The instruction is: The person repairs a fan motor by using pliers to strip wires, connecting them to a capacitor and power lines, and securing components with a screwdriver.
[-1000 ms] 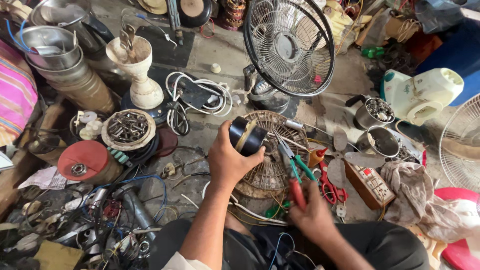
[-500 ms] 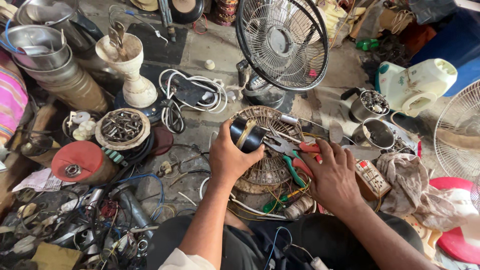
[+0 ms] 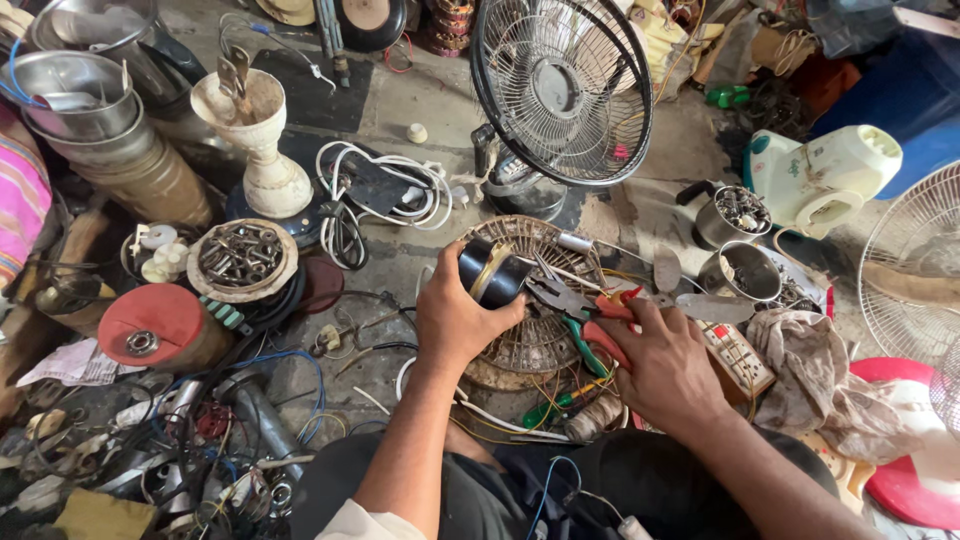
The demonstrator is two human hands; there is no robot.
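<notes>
Gripping black motor part [image 3: 492, 272] in my left hand [image 3: 455, 318] mid-frame | right hand [image 3: 665, 365] squeezed pliers [image 3: 570, 305] | kept jaws square, part steady.

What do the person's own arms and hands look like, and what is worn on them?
Both forearms are bare to the elbow. The left hand and the right hand wear no gloves, and no ring, watch or bracelet shows. A pale, light-coloured sleeve edge shows at the left elbow; no right sleeve is in view.
</notes>
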